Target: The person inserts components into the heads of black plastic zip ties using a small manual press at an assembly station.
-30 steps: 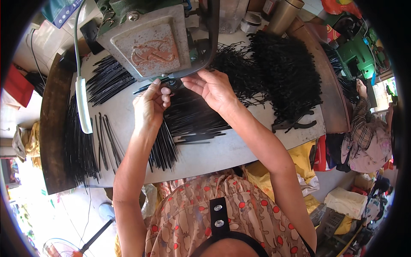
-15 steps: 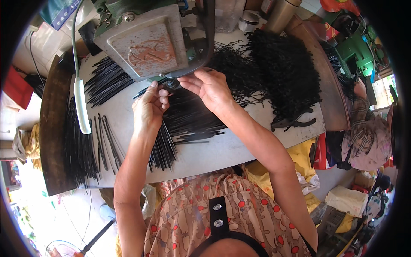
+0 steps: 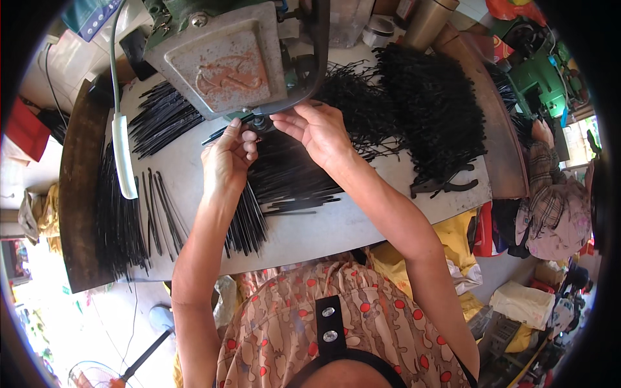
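Under the head of a green and grey machine point(image 3: 223, 71) with a worn front plate, both my hands work close together. My left hand point(image 3: 225, 161) is closed, its thumb and fingers pinching a thin black strip point(image 3: 213, 137) whose end sticks out to the left. Just right of the machine's small lower tip point(image 3: 259, 123), my right hand point(image 3: 321, 134) has its fingers curled together. Whatever its fingertips hold is hidden by the machine's edge. Below the hands lies a bundle of long black strips point(image 3: 291, 174) on the white tabletop point(image 3: 310, 236).
More black strips point(image 3: 165, 119) lie at the left. A large heap of black looped pieces point(image 3: 430, 110) fills the right, with black-handled pliers point(image 3: 446, 185) in front. A white lamp point(image 3: 123, 158) hangs at left. Beyond a brown board point(image 3: 501, 142), another person's hand point(image 3: 542, 132) is beside a green machine point(image 3: 537, 77).
Both hands stay at the machine's tip, with hardly any shift in finger position. The view has moved slightly.
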Demonstrator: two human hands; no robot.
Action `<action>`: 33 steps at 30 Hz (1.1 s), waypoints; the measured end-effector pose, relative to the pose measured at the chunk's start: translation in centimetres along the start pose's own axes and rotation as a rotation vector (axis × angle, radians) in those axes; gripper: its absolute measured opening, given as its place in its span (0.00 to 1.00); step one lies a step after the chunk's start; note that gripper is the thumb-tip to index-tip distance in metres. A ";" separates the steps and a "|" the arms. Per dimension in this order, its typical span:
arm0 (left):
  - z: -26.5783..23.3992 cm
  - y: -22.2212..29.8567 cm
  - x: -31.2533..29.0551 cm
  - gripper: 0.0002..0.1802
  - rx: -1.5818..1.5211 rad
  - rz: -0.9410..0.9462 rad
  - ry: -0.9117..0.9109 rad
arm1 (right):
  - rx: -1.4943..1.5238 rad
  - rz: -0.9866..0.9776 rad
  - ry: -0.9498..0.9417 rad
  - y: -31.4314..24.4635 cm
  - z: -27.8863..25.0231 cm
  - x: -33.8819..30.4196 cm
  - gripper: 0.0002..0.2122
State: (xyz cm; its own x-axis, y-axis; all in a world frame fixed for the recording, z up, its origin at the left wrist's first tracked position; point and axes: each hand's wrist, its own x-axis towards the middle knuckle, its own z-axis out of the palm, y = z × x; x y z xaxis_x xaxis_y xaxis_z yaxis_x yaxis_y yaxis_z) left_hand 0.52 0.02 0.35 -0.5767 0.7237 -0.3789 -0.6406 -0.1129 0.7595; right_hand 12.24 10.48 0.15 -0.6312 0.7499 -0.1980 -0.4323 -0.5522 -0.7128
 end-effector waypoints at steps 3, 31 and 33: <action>0.2 -0.2 0.0 0.11 0.041 -0.018 0.019 | -0.008 -0.002 0.015 -0.1 -0.2 0.1 0.10; -1.3 0.8 -0.6 0.07 0.086 -0.097 -0.299 | -2.149 -0.564 0.062 -14.5 -13.7 -7.2 0.03; -1.5 0.3 -0.6 0.08 0.124 -0.007 -0.257 | -2.124 -0.652 0.047 -14.1 -12.4 -7.3 0.02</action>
State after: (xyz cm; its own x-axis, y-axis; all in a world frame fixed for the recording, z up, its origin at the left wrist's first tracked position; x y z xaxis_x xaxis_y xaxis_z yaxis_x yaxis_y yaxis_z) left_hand -0.10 -1.47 -0.01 -0.4146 0.8750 -0.2499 -0.5684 -0.0345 0.8220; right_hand 30.92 17.30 3.30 -0.7079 0.6344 0.3106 0.6307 0.7657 -0.1264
